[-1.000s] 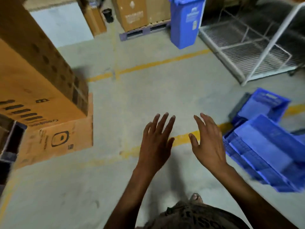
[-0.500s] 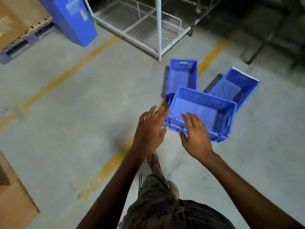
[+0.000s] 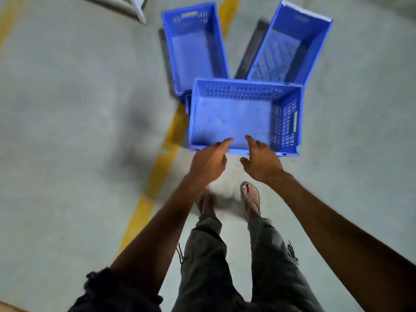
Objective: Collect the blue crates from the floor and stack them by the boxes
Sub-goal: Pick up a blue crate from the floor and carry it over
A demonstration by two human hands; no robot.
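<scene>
Three empty blue crates lie on the concrete floor ahead of me. The nearest crate (image 3: 234, 118) sits crosswise, its near rim just beyond my fingers. A second crate (image 3: 193, 48) stands behind it at the left, and a third crate (image 3: 286, 48) is angled at the back right. My left hand (image 3: 208, 163) and my right hand (image 3: 261, 162) reach over the near rim of the nearest crate, fingers loosely extended and holding nothing. Whether the fingertips touch the rim cannot be told.
A yellow floor line (image 3: 157, 172) runs diagonally under the crates to my left. A white rack leg (image 3: 139, 10) stands at the top left. My sandalled feet (image 3: 251, 199) are just behind the nearest crate. A cardboard corner (image 3: 9, 308) shows at bottom left.
I have turned from the cardboard boxes toward the crates and stepped close. Both hands have moved forward and down to the nearest crate's near rim.
</scene>
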